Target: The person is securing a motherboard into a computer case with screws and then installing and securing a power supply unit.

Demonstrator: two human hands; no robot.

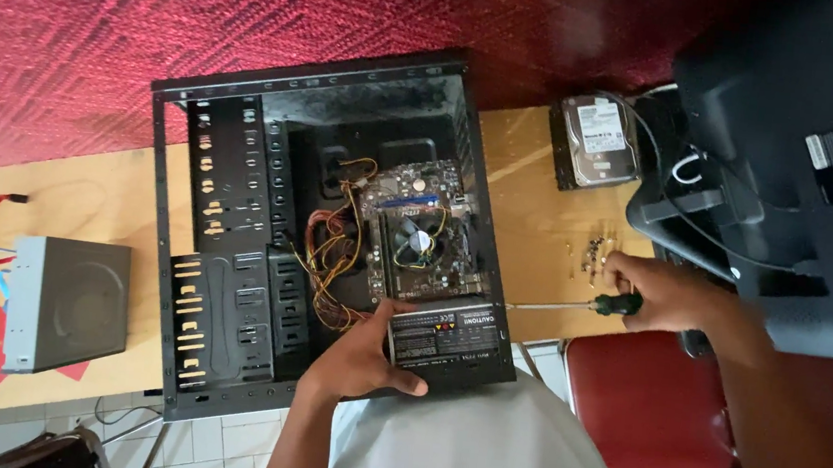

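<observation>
Head view: our left hand (361, 355) grips the power supply (449, 339) inside the case (224, 247); our right hand (667, 296) clasps a screwdriver (571, 304) lying level, pointing toward the power supply.

Black metal computer case (222, 277), woven red patterned carpet (101, 46), pale wooden table (88, 205), grey boxy optical drive (64, 306), red cushioned chair seat (647, 410), black-and-green-handled screwdriver (616, 304)
</observation>
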